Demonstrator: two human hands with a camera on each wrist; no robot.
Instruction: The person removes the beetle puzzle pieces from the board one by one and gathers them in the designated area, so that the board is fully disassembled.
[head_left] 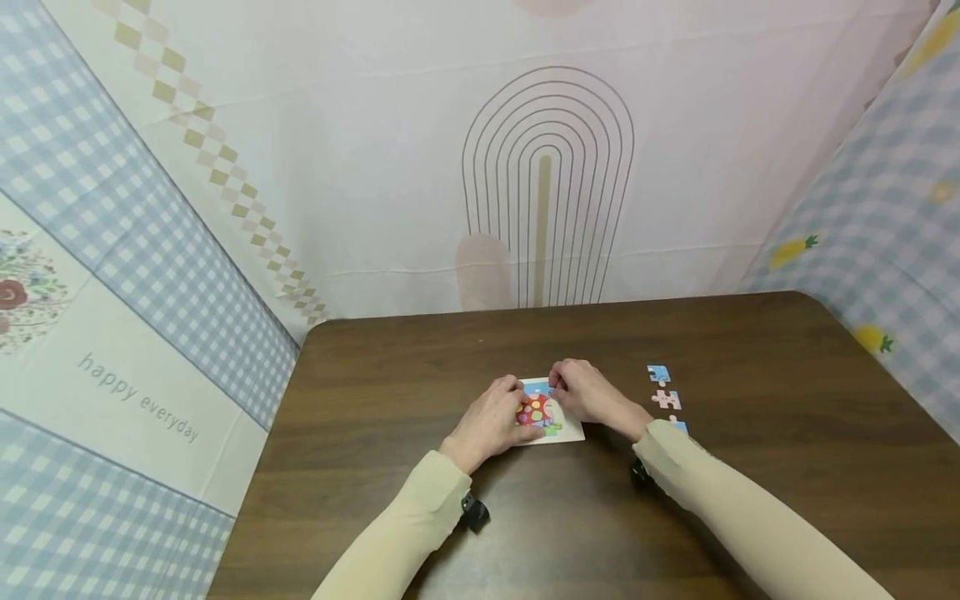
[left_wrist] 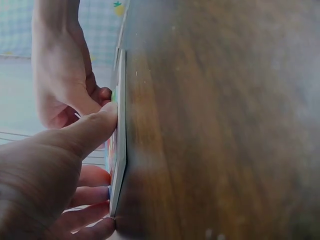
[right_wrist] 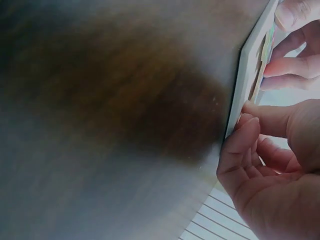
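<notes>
We find the puzzle board (head_left: 572, 431) flat on the worktop (head_left: 315, 392), between the person's left hand (head_left: 491, 417) and right hand (head_left: 588, 393), touched by both. Its longer axis seems to run from one hand toward the other, though the left hand hides that end and we cannot be sure. On its face, a red spotted ladybug picture (head_left: 534, 408) shows in the gap between the hands; pale board is bare just below the right hand.

The relation we judge to matter: the board's far right portion lies directly at the right fingertips, so the right hand is nearer to it.

Left hand: spread over the board, thumb (left_wrist: 107, 117) pressing the near side, other fingers touching the left end. Right hand: thumb and fingers drawn close together at the board; whether they have hold of a piece is hidden, so we cannot tell.

Outward, we note three loose pieces to the right of the right hand: a blue one (head_left: 657, 374) farthest off, a pink one (head_left: 667, 399) next, and another blue one (head_left: 678, 424) partly covered by the right sleeve (head_left: 750, 508).
</notes>
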